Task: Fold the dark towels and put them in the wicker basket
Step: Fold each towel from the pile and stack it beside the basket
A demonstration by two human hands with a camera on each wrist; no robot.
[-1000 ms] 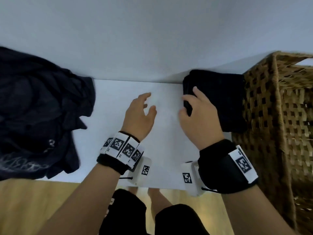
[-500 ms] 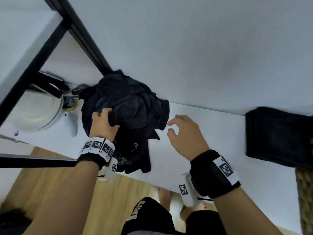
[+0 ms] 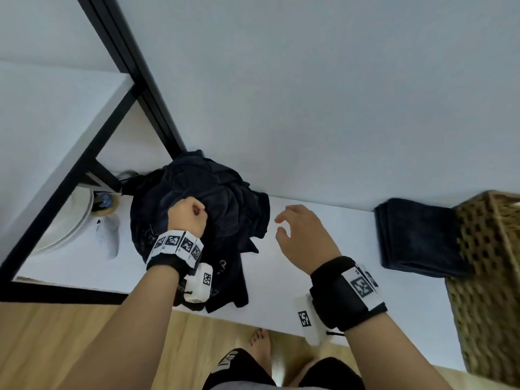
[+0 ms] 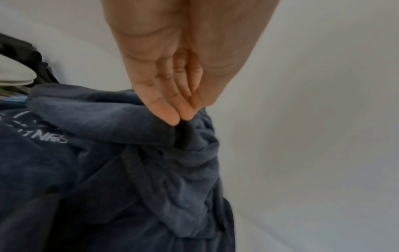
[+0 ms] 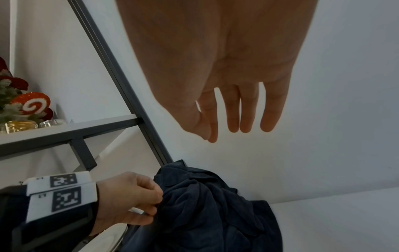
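Note:
A crumpled heap of dark towels (image 3: pixel 222 209) lies on the white table (image 3: pixel 281 291) against the wall, left of centre. My left hand (image 3: pixel 191 213) grips a fold at the top of the heap; the left wrist view shows its fingers (image 4: pixel 170 112) pinching the dark cloth (image 4: pixel 129 170). My right hand (image 3: pixel 298 229) hovers just right of the heap with relaxed fingers, holding nothing. A folded dark towel (image 3: pixel 416 237) rests on the table beside the wicker basket (image 3: pixel 489 277) at the right edge.
A black-framed white shelf (image 3: pixel 56 130) stands at the left, with a white plate (image 3: pixel 67 223) and a white object (image 3: pixel 108 235) under it. Red ornaments (image 5: pixel 28 105) sit on the shelf. Wooden floor and my feet lie below the table's front edge.
My view swung left from the basket to the heap. The left hand reached the heap and closed on a fold. The right hand left the folded towel and moved toward the heap.

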